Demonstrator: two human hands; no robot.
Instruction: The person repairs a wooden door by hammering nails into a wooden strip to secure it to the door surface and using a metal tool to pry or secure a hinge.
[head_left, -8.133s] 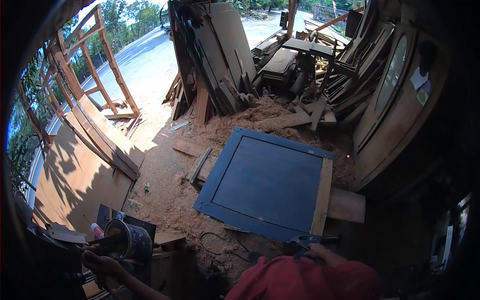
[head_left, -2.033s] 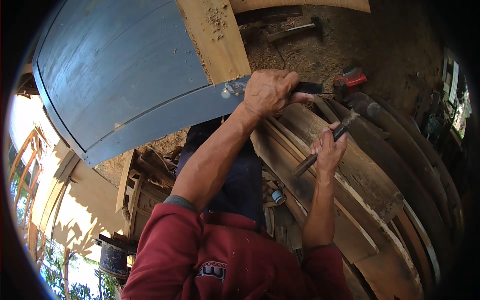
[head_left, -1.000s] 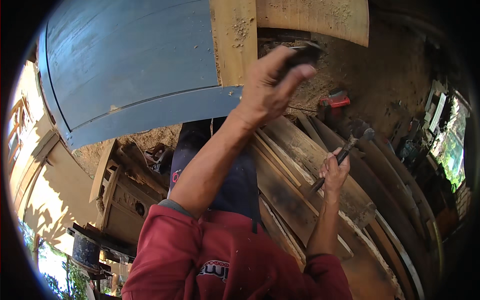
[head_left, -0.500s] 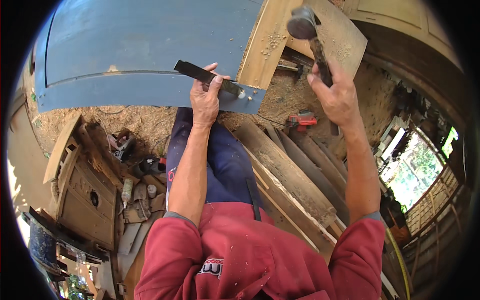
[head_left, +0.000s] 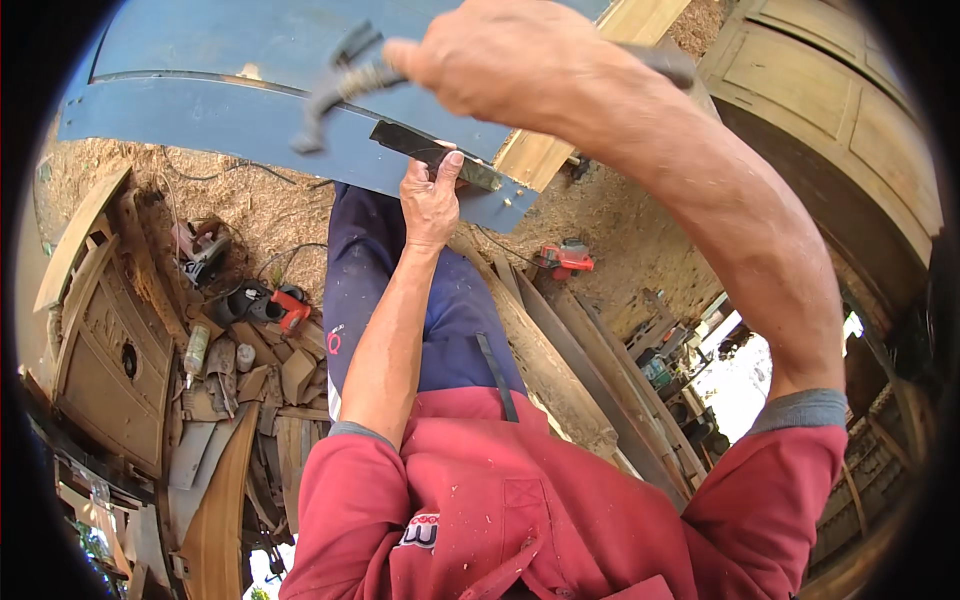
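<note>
My left hand [head_left: 431, 205] is closed round a dark, flat, straight-edged bar [head_left: 402, 140]. The bar lies low over the near edge of a blue wooden panel [head_left: 230, 115], its right end beside small pale pegs [head_left: 507, 201] near the panel's corner. Raised above the panel, my right hand [head_left: 500, 60] grips a claw hammer [head_left: 345, 85] by the handle. The hammer head, smeared by motion, points left, and the handle's end sticks out right of my fist. Hammer and bar are apart. My right forearm hides part of the panel and the pale wooden board [head_left: 528, 158] joined to it.
A red power tool [head_left: 568, 259] rests on the shaving-strewn ground to the right. Long planks [head_left: 590, 370] lie beside my legs. At left are an old carved wooden panel [head_left: 120, 370], another power tool [head_left: 200, 250], a bottle [head_left: 196, 352] and offcuts. A wooden cabinet [head_left: 830, 110] stands at far right.
My right hand has swung left and up over the panel, turning the hammer so its head points left. The left hand still holds the bar near the corner. The whole view has shifted.
</note>
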